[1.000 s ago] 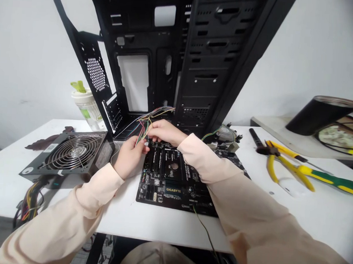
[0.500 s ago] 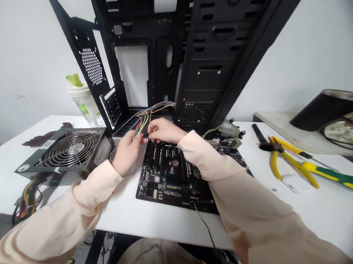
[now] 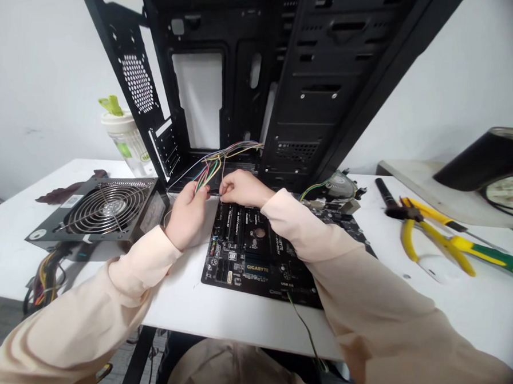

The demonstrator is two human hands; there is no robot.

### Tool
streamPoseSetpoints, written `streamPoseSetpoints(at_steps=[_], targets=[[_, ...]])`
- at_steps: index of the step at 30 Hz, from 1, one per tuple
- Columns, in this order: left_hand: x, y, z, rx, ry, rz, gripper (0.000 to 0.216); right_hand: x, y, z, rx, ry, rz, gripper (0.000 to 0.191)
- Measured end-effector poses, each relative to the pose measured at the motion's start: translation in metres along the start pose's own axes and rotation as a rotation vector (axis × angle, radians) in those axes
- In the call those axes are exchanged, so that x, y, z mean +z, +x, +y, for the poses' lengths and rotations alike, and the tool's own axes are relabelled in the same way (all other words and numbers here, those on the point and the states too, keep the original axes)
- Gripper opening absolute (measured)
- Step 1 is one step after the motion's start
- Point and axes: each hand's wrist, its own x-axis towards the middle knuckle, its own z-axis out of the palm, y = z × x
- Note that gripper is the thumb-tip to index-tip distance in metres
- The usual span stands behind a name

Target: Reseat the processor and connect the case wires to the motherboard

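Observation:
My left hand (image 3: 189, 214) is closed round a bundle of thin coloured wires (image 3: 209, 169), red, green, yellow and white among them. Close beside it, my right hand (image 3: 243, 188) pinches a single thin wire (image 3: 223, 177) that hangs down from the same harness; the wire's end is hidden by the fingers. Below both hands a black Gigabyte motherboard (image 3: 259, 266) lies flat on the white table (image 3: 232, 322). The harness runs back into an open black computer case (image 3: 300, 125) standing behind the board.
A power supply (image 3: 96, 206) with a fan grille and bundled cables lies left, in front of a lidded cup (image 3: 127, 145). Pliers (image 3: 438, 241) and a green-yellow screwdriver (image 3: 489, 256) lie right. A cooler fan (image 3: 340, 185) sits behind the board. A black cylinder (image 3: 477, 158) rests at far right.
My head view has shifted slightly, so everything sits a little differently in the picture. The two hands have moved slightly apart; both still hold the wires.

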Motion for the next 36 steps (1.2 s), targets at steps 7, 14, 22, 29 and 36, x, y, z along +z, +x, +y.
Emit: streamPoseSetpoints(at_steps=[7, 14, 22, 29, 36], targets=[[0.000, -0.001, 0.001, 0.000, 0.008, -0.017, 0.015, 0.001, 0.000, -0.001, -0.020, -0.056, -0.004, 0.007], [0.001, -0.001, 0.000, -0.002, 0.042, -0.004, 0.013, 0.003, 0.000, 0.000, -0.059, -0.124, -0.002, 0.008], [0.002, -0.001, -0.002, 0.016, 0.087, 0.012, 0.011, 0.007, 0.001, 0.001, -0.070, -0.198, 0.020, 0.010], [0.004, -0.001, -0.004, 0.038, 0.112, 0.012, 0.013, 0.010, 0.003, 0.002, -0.040, -0.219, 0.026, 0.014], [0.004, 0.000, -0.006, 0.046, 0.103, 0.007, 0.015, 0.010, 0.006, -0.002, 0.015, -0.236, 0.014, 0.012]])
